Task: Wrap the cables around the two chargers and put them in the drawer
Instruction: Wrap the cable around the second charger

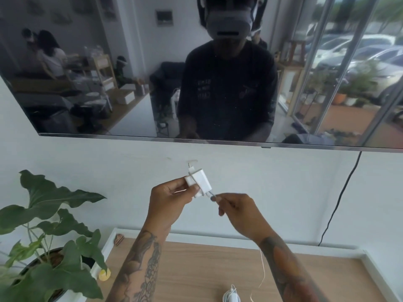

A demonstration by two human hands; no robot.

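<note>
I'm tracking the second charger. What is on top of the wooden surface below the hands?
On the wooden top near the bottom edge lies a white charger with cable around it, cut off by the frame. A loose cable hangs over the top. The forearms cover part of it.

No legible text or labels.

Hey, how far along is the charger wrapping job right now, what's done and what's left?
One charger lies on the wooden top at the bottom edge, seemingly already wrapped. The second charger is in hand: the left hand holds it while the right hand pinches its cable, which has a turn on the block and a long tail hanging down. Left: finish winding, then stow both; no drawer is in view.
</note>
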